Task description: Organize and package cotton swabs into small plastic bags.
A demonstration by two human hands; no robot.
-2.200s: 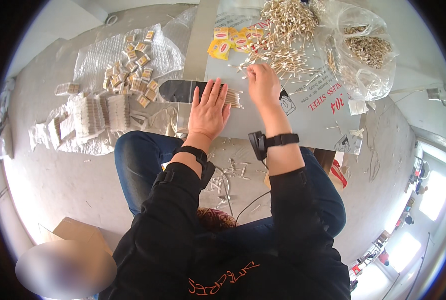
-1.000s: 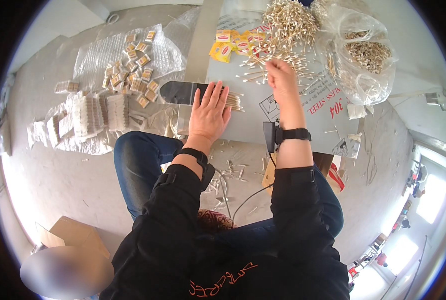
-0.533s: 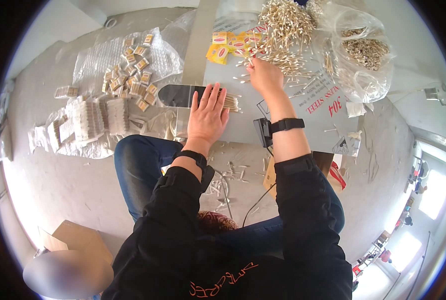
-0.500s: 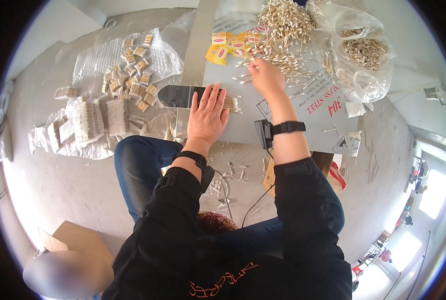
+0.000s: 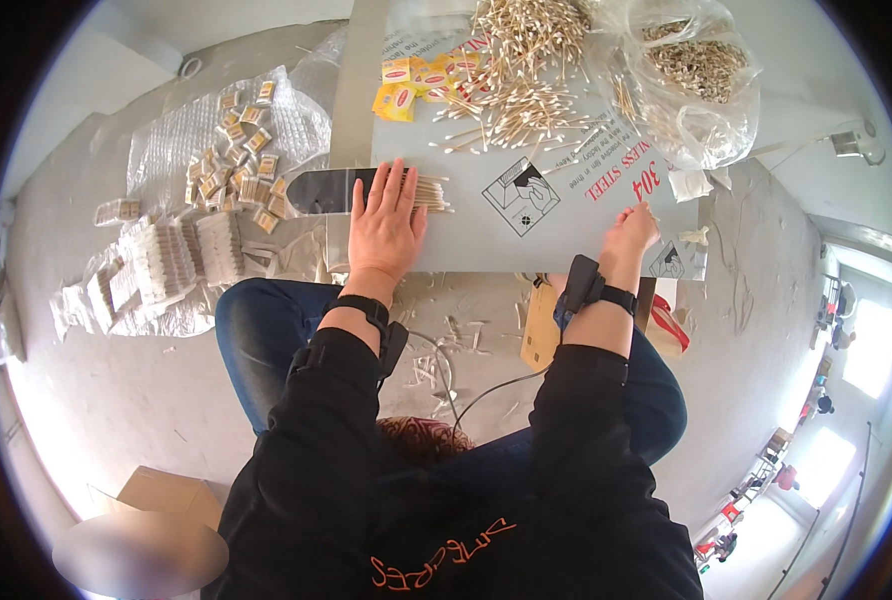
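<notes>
Swabs (image 5: 433,194), thin, pale, white-tipped, were partly covered by spread left hand (image 5: 384,226), seemingly for alignment; right hand (image 5: 632,232) was curled, pinch unclear.

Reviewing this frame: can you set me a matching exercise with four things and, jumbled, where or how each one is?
Things:
1. left hand
2. right hand
3. yellow packets
4. clear plastic bag

Places or states:
A. fingers curled, near the lower right corner of the grey sheet
B. right of the loose swab pile, with brownish contents
C. fingers extended, laid over aligned swabs and one end of a black strip
D. clustered just left of the loose swab pile

Pairs: 1-C, 2-A, 3-D, 4-B
</notes>
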